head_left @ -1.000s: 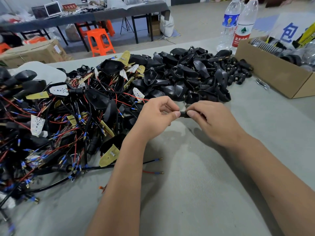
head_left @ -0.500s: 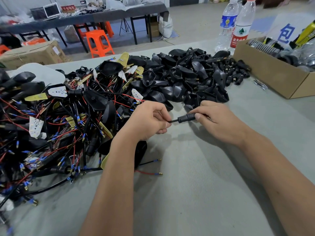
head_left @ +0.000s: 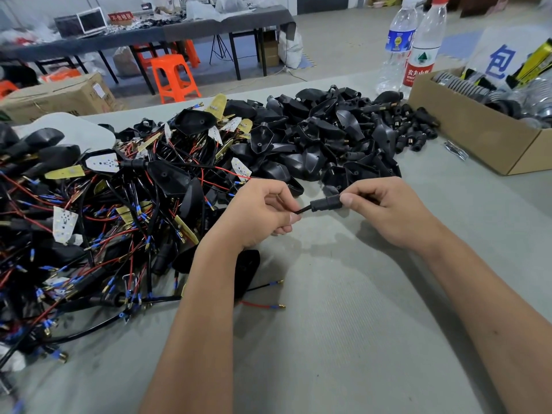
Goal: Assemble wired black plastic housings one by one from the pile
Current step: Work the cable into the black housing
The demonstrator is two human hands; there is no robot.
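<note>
L grip (head_left: 263, 213), R grip (head_left: 385, 210) both pinching

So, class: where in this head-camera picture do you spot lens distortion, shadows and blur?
Head view: wide-angle bending curves the table edge and tilts the bottles; soft shadows lie under both hands, left and right; the bottom-left corner is smeared; the black stem stays sharp.

Grey felt-covered bench (head_left: 343, 339) in the foreground. Grey concrete floor (head_left: 337, 43) behind. Long dark-topped table on black legs (head_left: 167, 31) at the back, cluttered, with an open white-screen laptop (head_left: 91, 20) and a red sign (head_left: 120, 17) on it. Orange plastic stool (head_left: 173, 77) in front of it. Brown cardboard carton (head_left: 56, 97) on the left. Even, soft light.
</note>
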